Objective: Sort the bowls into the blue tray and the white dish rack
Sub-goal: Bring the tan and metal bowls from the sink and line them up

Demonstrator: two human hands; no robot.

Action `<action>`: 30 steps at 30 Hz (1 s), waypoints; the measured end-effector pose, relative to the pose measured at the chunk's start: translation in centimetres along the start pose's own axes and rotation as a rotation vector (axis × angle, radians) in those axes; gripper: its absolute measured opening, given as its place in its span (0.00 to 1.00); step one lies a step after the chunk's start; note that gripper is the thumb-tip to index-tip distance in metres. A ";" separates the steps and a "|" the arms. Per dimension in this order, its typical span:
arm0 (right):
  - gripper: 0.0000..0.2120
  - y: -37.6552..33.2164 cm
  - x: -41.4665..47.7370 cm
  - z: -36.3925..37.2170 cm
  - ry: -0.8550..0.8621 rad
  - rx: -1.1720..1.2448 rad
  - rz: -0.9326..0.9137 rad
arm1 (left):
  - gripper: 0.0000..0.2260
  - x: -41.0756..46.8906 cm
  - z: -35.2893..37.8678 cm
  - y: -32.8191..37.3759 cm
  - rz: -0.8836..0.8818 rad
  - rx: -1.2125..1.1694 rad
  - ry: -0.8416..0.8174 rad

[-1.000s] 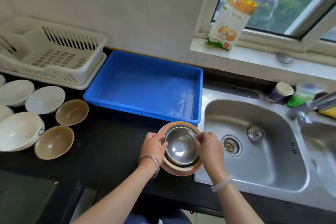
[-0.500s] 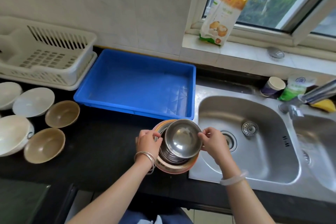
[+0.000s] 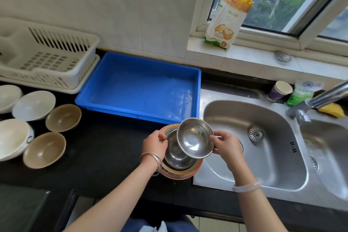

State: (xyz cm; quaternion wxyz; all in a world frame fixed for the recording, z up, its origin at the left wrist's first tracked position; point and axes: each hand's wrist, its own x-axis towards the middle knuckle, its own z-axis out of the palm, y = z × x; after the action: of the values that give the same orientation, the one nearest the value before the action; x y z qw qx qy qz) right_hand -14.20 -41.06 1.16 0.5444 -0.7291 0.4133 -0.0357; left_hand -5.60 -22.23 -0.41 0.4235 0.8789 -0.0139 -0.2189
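Observation:
My right hand (image 3: 227, 146) pinches the rim of a small steel bowl (image 3: 194, 137), lifted and tilted above a stack of steel bowls (image 3: 175, 156) nested in an orange-rimmed bowl (image 3: 180, 174). My left hand (image 3: 154, 144) grips the left rim of that stack. The stack stands on the black counter in front of the blue tray (image 3: 90, 98), which holds nothing. The white dish rack (image 3: 75, 79) sits at the back left, also holding nothing. Two brown bowls (image 3: 63, 117) (image 3: 44, 149) and several white bowls (image 3: 33, 105) lie at the left.
A steel double sink (image 3: 278, 156) with a tap (image 3: 327, 96) lies right of the stack. A paper cup (image 3: 279, 91), a green bottle (image 3: 301, 92) and a yellow sponge (image 3: 332, 110) stand behind it. A food bag (image 3: 227, 20) leans on the windowsill.
My right hand has lifted the top steel bowl off the stack and tilted it up toward the tray. My left hand stays on the stack's rim.

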 end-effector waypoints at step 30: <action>0.07 -7.9 -0.1 21.0 -0.383 -0.106 -0.056 | 0.06 -2.0 -16.1 -15.0 -0.474 -0.772 0.471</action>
State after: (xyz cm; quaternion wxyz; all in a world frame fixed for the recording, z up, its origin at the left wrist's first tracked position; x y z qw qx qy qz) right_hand 0.71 -24.37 -0.83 0.5727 -0.7614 0.2830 0.1105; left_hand -3.42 -0.35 -2.15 0.6477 0.6628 0.3637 -0.0942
